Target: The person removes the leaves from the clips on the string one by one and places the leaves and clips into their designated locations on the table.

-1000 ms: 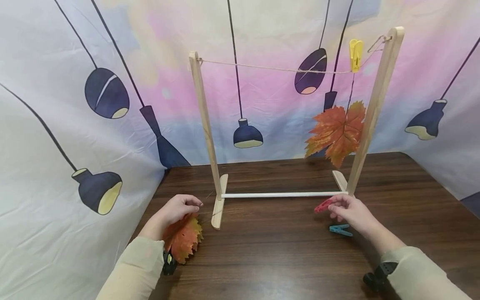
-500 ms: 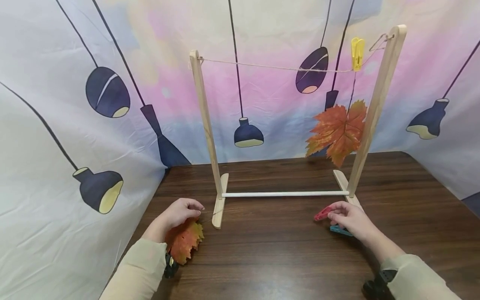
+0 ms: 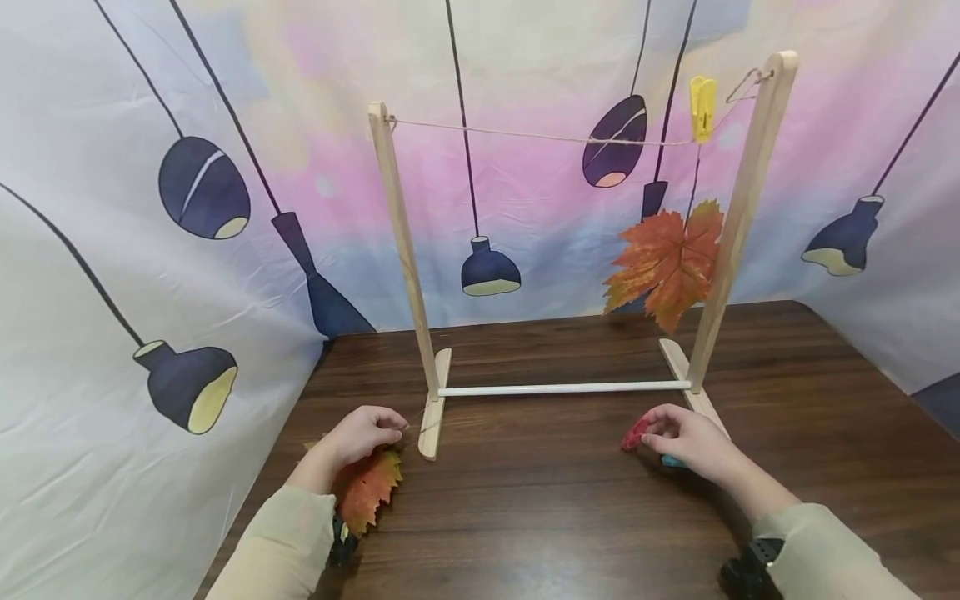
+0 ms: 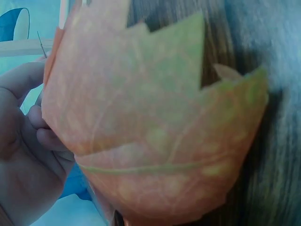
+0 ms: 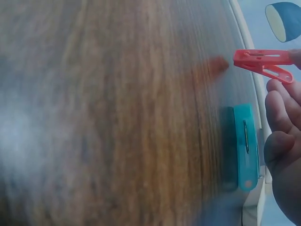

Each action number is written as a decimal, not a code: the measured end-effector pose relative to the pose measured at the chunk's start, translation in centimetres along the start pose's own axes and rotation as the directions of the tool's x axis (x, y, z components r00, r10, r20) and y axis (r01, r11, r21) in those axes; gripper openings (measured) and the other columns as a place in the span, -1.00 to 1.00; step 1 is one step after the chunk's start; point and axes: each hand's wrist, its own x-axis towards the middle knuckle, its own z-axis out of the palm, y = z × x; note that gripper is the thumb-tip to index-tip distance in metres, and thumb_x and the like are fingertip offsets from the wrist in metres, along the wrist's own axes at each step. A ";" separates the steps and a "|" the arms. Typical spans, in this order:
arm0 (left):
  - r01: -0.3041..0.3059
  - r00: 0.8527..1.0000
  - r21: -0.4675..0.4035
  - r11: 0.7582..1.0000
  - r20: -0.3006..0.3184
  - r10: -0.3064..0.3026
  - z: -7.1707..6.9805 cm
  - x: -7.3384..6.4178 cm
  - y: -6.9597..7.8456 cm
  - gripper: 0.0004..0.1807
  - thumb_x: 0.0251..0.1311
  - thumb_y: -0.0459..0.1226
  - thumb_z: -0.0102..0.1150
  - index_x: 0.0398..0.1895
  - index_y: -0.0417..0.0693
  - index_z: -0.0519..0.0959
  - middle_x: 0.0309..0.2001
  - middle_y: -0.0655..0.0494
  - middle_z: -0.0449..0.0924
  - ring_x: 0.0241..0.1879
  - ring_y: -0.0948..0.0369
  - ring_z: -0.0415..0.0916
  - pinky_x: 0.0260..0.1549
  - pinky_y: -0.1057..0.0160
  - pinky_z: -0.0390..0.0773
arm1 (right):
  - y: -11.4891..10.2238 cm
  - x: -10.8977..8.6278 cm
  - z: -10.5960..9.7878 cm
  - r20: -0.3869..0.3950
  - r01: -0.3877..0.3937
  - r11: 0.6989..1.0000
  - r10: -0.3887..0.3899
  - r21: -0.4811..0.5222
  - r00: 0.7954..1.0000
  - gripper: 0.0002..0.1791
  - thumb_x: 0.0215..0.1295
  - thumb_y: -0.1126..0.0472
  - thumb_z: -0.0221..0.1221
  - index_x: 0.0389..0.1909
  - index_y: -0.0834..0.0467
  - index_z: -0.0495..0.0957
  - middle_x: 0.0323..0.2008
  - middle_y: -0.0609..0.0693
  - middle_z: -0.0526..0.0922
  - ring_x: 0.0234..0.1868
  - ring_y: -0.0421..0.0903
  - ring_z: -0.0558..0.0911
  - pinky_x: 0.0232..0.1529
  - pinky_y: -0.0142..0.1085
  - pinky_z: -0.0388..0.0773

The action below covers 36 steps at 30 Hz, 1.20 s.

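At the front left, my left hand pinches an orange-and-yellow artificial maple leaf by its thin stem. The leaf hangs below the fingers and fills much of the left wrist view. My right hand holds a red clothespin by its handle end, low over the table on the right. A blue clothespin lies on the table beneath that hand, mostly hidden in the head view. On the string, a yellow clothespin clips the stem of another orange leaf.
A wooden frame stands behind both hands, with a left post, a right post and a white bar low between them. The dark wooden table lies under it. A curtain with printed lamps hangs behind.
My right hand has come down slightly toward the table with the red clothespin, covering more of the blue one. My left hand has sunk a little, still with the leaf.
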 end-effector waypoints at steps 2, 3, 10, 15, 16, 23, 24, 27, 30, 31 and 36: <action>0.035 0.999 0.003 0.999 -0.005 -0.035 -0.1 -0.1 0.1 -0.83 0.17 -0.35 0.16 -0.18 -0.18 0.64 -0.33 0.05 0.61 -0.39 0.17 0.44 -0.48 0.20 0.43 | 0.1 -0.1 0.0 0.000 0.009 0.999 -0.009 -0.031 1.000 -0.72 0.11 0.14 0.32 -0.20 0.18 0.56 -0.42 -0.11 0.60 -0.46 -0.21 0.47 -0.46 -0.37 0.40; 0.036 0.999 0.008 0.999 -0.007 -0.036 -0.2 -0.2 0.2 -0.82 0.17 -0.35 0.16 -0.18 -0.18 0.64 -0.34 0.06 0.60 -0.39 0.17 0.44 -0.48 0.20 0.43 | 0.2 -0.1 0.0 -0.002 0.008 0.999 -0.009 -0.047 1.000 -0.72 0.10 0.13 0.32 -0.20 0.17 0.56 -0.42 -0.12 0.59 -0.47 -0.22 0.46 -0.48 -0.37 0.39; 0.038 0.999 0.010 0.999 0.002 -0.038 -0.5 -0.5 -0.2 -0.83 0.16 -0.37 0.15 -0.20 -0.22 0.64 -0.44 0.06 0.54 -0.46 0.18 0.41 -0.53 0.22 0.40 | 0.6 -0.4 -0.4 0.020 0.024 0.994 -0.022 -0.105 1.000 -0.69 0.10 0.09 0.33 -0.18 0.15 0.58 -0.41 -0.12 0.58 -0.52 -0.22 0.39 -0.55 -0.37 0.32; 0.062 0.998 0.016 0.998 0.012 -0.062 0.0 -0.6 -0.8 -0.83 0.19 -0.36 0.15 -0.18 -0.17 0.64 -0.41 0.10 0.53 -0.45 0.19 0.40 -0.54 0.22 0.41 | 0.8 -0.5 -0.6 0.027 0.079 0.985 -0.076 -0.156 0.997 -0.71 0.08 0.09 0.35 -0.20 0.12 0.60 -0.34 -0.12 0.57 -0.46 -0.20 0.39 -0.49 -0.35 0.34; 0.067 0.998 0.016 0.998 0.008 -0.067 0.1 -0.6 -0.9 -0.84 0.20 -0.35 0.15 -0.18 -0.15 0.65 -0.40 0.10 0.53 -0.45 0.19 0.40 -0.54 0.22 0.41 | 0.9 -0.5 -0.6 0.020 0.098 0.979 -0.096 -0.179 0.995 -0.72 0.06 0.08 0.35 -0.22 0.10 0.61 -0.33 -0.12 0.56 -0.43 -0.20 0.42 -0.44 -0.33 0.38; 0.048 0.999 0.022 0.999 0.000 -0.048 0.5 -0.6 -1.1 -0.84 0.19 -0.36 0.15 -0.20 -0.15 0.64 -0.39 0.09 0.55 -0.48 0.20 0.39 -0.57 0.23 0.41 | 1.4 -0.9 -0.7 0.002 0.164 0.942 -0.171 -0.294 0.985 -0.73 -0.01 0.08 0.39 -0.28 0.08 0.64 -0.26 -0.11 0.47 -0.19 -0.07 0.48 -0.20 -0.11 0.43; 0.046 0.999 0.020 0.999 -0.001 -0.046 0.5 -0.6 -1.1 -0.84 0.19 -0.36 0.14 -0.20 -0.16 0.64 -0.40 0.09 0.55 -0.48 0.20 0.39 -0.58 0.23 0.40 | 1.5 -1.0 -0.7 0.002 0.166 0.939 -0.174 -0.301 0.985 -0.73 -0.02 0.09 0.39 -0.28 0.08 0.64 -0.25 -0.10 0.46 -0.18 -0.06 0.46 -0.20 -0.10 0.42; 0.042 0.999 0.016 0.999 -0.006 -0.041 0.6 -0.6 -1.1 -0.84 0.19 -0.36 0.14 -0.19 -0.16 0.64 -0.40 0.10 0.55 -0.49 0.20 0.39 -0.59 0.23 0.40 | 1.8 -1.2 -0.6 -0.008 0.173 0.931 -0.186 -0.321 0.983 -0.74 -0.04 0.10 0.40 -0.29 0.06 0.64 -0.24 -0.09 0.45 -0.15 -0.03 0.42 -0.18 -0.10 0.38; 0.044 0.999 0.021 0.999 -0.016 -0.043 0.6 -0.6 -1.1 -0.84 0.20 -0.36 0.14 -0.19 -0.15 0.64 -0.39 0.10 0.56 -0.48 0.20 0.40 -0.58 0.23 0.42 | 1.9 -1.4 -0.5 -0.016 0.185 0.923 -0.202 -0.337 0.979 -0.75 -0.05 0.10 0.40 -0.31 0.04 0.64 -0.23 -0.10 0.45 -0.13 -0.01 0.40 -0.18 -0.10 0.36; 0.046 0.999 0.022 0.999 -0.020 -0.046 0.6 -0.6 -1.1 -0.84 0.20 -0.36 0.14 -0.19 -0.15 0.64 -0.38 0.10 0.57 -0.48 0.21 0.41 -0.58 0.23 0.42 | 2.0 -1.4 -0.5 -0.016 0.190 0.921 -0.207 -0.339 0.978 -0.75 -0.06 0.10 0.40 -0.32 0.03 0.64 -0.23 -0.10 0.45 -0.13 -0.01 0.40 -0.18 -0.11 0.36; 0.044 0.998 0.014 0.999 -0.035 -0.043 0.8 -0.7 -1.1 -0.84 0.20 -0.36 0.14 -0.19 -0.16 0.64 -0.34 0.07 0.59 -0.47 0.21 0.42 -0.56 0.23 0.44 | 2.3 -1.7 -0.4 -0.006 0.197 0.918 -0.211 -0.343 0.977 -0.76 -0.07 0.11 0.40 -0.33 0.01 0.64 -0.22 -0.11 0.45 -0.13 -0.02 0.39 -0.20 -0.13 0.37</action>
